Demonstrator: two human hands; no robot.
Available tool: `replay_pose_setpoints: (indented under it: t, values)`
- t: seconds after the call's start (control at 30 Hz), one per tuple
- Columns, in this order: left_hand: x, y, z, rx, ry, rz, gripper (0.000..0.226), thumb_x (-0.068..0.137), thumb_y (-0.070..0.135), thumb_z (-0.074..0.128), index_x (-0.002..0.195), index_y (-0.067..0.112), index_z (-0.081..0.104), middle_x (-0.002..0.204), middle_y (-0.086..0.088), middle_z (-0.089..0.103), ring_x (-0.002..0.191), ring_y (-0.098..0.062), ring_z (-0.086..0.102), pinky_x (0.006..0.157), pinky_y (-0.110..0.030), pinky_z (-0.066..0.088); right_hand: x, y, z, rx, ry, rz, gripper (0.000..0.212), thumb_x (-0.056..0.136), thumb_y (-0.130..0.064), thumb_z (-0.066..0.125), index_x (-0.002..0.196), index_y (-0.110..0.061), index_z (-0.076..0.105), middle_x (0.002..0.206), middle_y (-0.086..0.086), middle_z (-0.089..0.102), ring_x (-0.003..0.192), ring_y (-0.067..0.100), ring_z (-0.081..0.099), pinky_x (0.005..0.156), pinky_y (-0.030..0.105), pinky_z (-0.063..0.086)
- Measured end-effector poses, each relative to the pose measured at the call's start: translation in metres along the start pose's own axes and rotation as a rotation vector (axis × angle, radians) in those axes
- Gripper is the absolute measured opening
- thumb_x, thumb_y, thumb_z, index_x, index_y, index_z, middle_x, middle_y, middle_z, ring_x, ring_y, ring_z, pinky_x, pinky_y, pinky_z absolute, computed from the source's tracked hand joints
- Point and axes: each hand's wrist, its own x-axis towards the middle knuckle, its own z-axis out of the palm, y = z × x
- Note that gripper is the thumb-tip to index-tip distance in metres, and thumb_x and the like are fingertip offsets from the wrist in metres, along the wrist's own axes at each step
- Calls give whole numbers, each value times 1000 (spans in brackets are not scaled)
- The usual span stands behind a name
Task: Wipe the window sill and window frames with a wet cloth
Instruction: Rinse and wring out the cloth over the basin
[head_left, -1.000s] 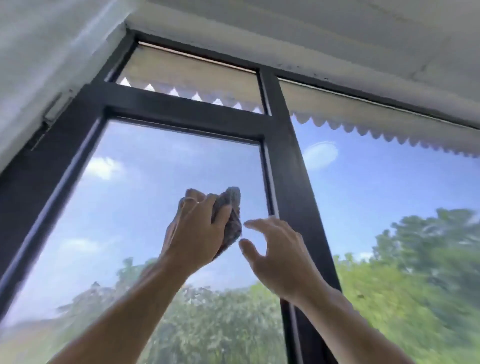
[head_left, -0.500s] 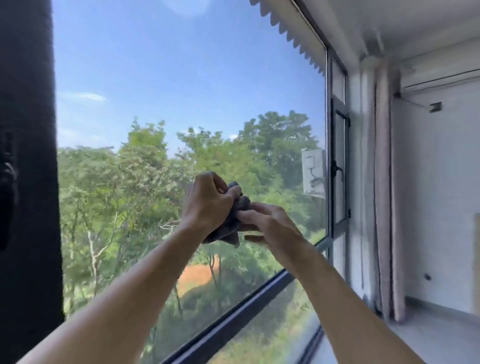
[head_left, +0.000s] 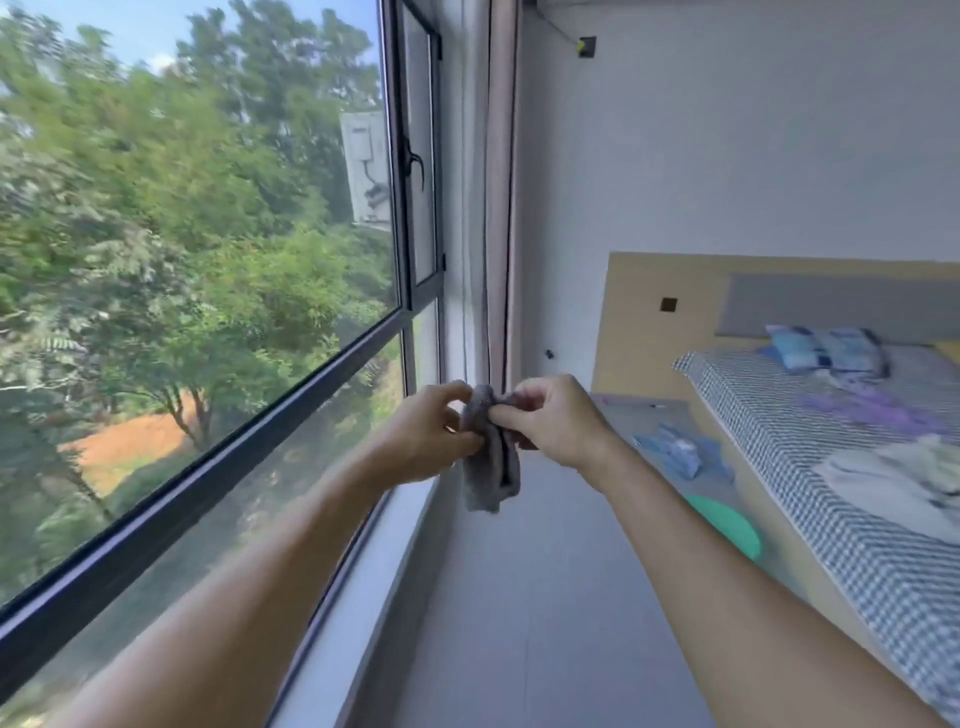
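Note:
A grey cloth (head_left: 488, 467) hangs in the air between my hands, away from the glass. My left hand (head_left: 428, 434) pinches its left side. My right hand (head_left: 553, 421) pinches its top edge, and the loose end droops below both hands. The dark window frame (head_left: 171, 512) runs as a horizontal bar across the glass on the left. The white window sill (head_left: 363, 587) runs below it along the wall. A narrow side sash with a black handle (head_left: 415, 163) stands at the far end.
A pale curtain (head_left: 498, 197) hangs in the corner beyond the cloth. A bed with a checked cover (head_left: 841, 499) fills the right side. Blue items (head_left: 680, 452) and a green round thing (head_left: 727, 522) lie on the grey floor (head_left: 545, 597) beside it.
The view swung from the upper frame down and right toward the room. My right hand joined my left on the cloth, and the cloth now hangs opened out rather than bunched.

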Motion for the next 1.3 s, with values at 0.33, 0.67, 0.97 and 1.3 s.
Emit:
replay_pose_setpoints:
  t: [0.33, 0.67, 0.97, 1.3]
  values:
    - [199, -15, 160, 175, 72, -59, 26, 82, 38, 74, 75, 25, 53, 74, 2, 63, 70, -19, 59, 59, -30, 45, 110, 203, -122, 93, 298, 281, 25, 67, -26, 71, 88, -21, 58, 88, 2, 69, 85, 24, 68, 76, 41, 59]
    - [448, -29, 318, 104, 23, -167, 25, 77, 31, 75, 70, 21, 53, 78, 0, 63, 80, -23, 62, 63, -33, 47, 260, 392, -257, -79, 357, 467, 21, 85, -12, 56, 90, -26, 71, 92, -3, 69, 92, 27, 68, 82, 43, 58]
    - [668, -86, 471, -68, -326, -146, 27, 78, -1, 66, 92, 22, 60, 73, -7, 67, 56, -24, 69, 62, -37, 60, 394, 608, -336, -160, 595, 690, 17, 93, -15, 51, 88, -9, 65, 91, 9, 68, 95, 33, 62, 80, 37, 49]
    - [887, -123, 718, -138, -512, -245, 23, 87, 36, 71, 68, 23, 74, 64, 10, 66, 75, -8, 66, 51, -12, 42, 489, 884, -442, -80, 797, 974, 17, 83, -13, 59, 80, 0, 68, 83, 19, 67, 86, 38, 65, 74, 45, 56]
